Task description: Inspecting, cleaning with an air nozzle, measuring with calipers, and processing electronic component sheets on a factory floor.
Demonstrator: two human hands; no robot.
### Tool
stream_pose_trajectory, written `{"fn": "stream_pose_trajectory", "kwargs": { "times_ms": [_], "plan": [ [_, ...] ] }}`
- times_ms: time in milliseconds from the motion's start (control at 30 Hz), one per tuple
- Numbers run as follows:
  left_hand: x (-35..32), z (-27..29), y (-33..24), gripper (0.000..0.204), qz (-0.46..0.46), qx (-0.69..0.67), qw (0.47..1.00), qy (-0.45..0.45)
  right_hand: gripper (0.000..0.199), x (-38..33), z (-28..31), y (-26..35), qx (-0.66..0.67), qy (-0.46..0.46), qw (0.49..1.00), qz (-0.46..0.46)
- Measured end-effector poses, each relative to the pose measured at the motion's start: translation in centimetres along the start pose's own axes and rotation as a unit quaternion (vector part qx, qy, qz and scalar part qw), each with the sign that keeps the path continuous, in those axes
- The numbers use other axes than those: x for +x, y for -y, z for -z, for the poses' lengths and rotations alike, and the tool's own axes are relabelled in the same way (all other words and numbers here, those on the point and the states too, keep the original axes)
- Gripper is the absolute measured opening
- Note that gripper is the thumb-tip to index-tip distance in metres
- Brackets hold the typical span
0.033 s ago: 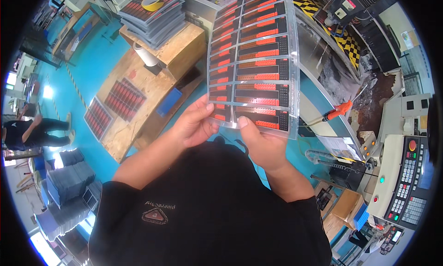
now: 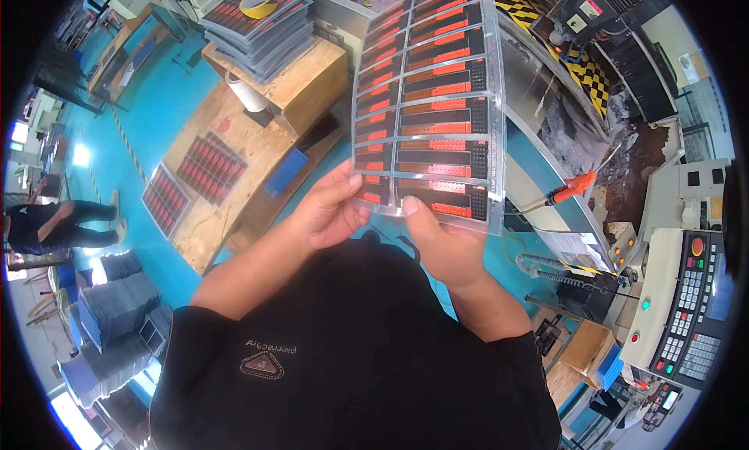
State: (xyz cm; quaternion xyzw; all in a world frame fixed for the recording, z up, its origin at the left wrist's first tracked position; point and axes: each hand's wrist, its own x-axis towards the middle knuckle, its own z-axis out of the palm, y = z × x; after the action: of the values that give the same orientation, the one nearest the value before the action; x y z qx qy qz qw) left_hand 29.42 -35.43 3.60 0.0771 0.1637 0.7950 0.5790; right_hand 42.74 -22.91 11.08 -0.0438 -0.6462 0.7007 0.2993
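A clear-edged plastic sheet with rows of black and orange-red panels is held up in front of me, its top running out of view. My left hand pinches its lower left corner, thumb on the near face. Along the lower edge, further right, my right hand grips the same sheet with the thumb on top. The fingers behind the sheet are partly hidden. Bright glare crosses its lower rows.
Left of me, a wooden bench carries similar sheets, a white roll and a sheet stack topped by yellow tape. At right stand an orange-handled tool and a machine control panel. Another person stands far left.
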Motion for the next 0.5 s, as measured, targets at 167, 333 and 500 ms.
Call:
{"fn": "stream_pose_trajectory", "kwargs": {
  "times_ms": [167, 333, 500],
  "plan": [
    [0.0, -1.5, -0.3, 0.05, 0.013, -0.065, 0.997, -0.042, 0.032, 0.5, 0.0, -0.1, 0.069, -0.022, 0.995, -0.07],
    [-0.3, -1.5, -0.7, 0.046, 0.037, -0.077, 0.994, -0.069, 0.028, 1.1, -0.3, 0.4, 0.103, -0.041, 0.987, -0.117],
    [-0.5, -1.4, -0.6, 0.044, 0.037, -0.071, 0.993, -0.084, 0.027, 1.3, -0.7, 0.5, 0.124, -0.066, 0.979, -0.147]
  ]
}}
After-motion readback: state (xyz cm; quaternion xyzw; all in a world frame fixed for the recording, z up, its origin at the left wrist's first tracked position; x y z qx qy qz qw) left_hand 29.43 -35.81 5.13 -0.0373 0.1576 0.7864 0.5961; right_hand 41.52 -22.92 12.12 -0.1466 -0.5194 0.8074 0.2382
